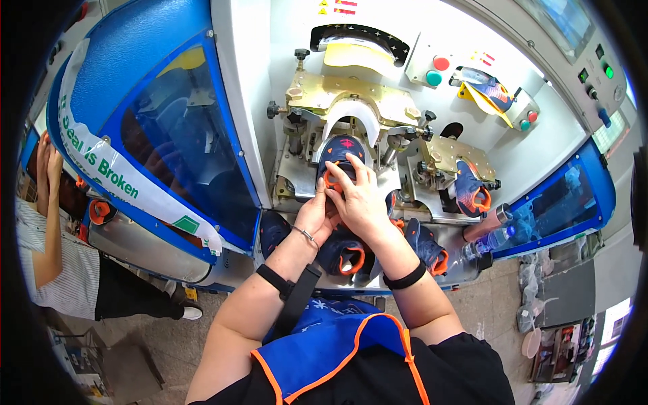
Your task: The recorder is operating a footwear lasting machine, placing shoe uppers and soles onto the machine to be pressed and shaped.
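Note:
A navy shoe point(342, 147) with orange trim and a red mark on its toe sits at the front of a brass-coloured press point(317, 91), its toe under the white curved pad point(368, 121). My left hand point(315, 216) grips the shoe's near left side by the collar, thumb up along the edge. Over the opening lies my right hand point(362, 202), its fingers pressed onto the tongue area. The two hands touch, and part of the collar is hidden beneath them. Below them, another navy and orange shoe point(349, 260) rests on the machine's ledge.
At right, a navy shoe point(468, 189) sits on a second press point(449, 154). More shoes point(424, 244) and bottles point(487, 243) stand along the ledge. Red and green buttons point(440, 63) are on the back panel. Blue windowed doors point(189, 135) flank me; a person point(61, 263) works at far left.

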Available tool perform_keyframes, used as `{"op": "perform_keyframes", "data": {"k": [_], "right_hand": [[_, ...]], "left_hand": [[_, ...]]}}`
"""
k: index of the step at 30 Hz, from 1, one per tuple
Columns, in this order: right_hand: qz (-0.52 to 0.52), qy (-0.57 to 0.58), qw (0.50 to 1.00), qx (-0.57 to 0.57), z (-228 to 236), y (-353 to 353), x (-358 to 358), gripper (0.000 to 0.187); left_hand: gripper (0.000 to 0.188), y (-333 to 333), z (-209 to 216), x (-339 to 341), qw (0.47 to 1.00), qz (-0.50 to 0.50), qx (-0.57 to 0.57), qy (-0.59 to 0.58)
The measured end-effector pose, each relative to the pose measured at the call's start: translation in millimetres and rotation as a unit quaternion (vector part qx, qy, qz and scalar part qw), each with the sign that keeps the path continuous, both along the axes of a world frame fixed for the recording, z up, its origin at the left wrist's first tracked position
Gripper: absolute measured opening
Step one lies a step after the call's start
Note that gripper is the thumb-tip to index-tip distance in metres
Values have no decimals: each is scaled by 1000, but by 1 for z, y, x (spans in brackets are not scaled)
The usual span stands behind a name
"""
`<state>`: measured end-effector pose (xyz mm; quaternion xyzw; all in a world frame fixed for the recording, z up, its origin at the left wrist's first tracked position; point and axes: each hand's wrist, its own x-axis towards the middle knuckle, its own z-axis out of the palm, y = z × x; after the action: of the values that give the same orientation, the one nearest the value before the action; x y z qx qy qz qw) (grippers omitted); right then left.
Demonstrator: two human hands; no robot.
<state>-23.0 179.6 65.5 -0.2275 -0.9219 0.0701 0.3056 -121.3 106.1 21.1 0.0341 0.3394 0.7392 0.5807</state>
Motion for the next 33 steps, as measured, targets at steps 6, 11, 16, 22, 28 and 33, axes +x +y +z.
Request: {"op": "perform_keyframes", "data": {"k": [6, 11, 16, 22, 28, 33], "right_hand": [[10, 1, 1000, 1, 0, 0, 1, 54], [8, -4, 1000, -20, 1, -3, 1, 51], [5, -19, 1000, 1, -6, -3, 3, 56], [5, -30, 1000, 4, -13, -2, 9, 59], [13, -40, 999, 7, -15, -6, 12, 61], [17, -62, 997, 31, -18, -4, 21, 67]], "left_hand": [[49, 0, -3, 2, 1000, 2, 1, -3], [49, 1, -7, 2, 1000, 8, 7, -4], [53, 2, -20, 1, 1000, 17, -6, 2], [55, 1, -27, 6, 999, 29, -11, 14], [56, 1, -42, 4, 999, 44, -15, 26], [58, 3, -48, 9, 998, 41, -16, 40]]}}
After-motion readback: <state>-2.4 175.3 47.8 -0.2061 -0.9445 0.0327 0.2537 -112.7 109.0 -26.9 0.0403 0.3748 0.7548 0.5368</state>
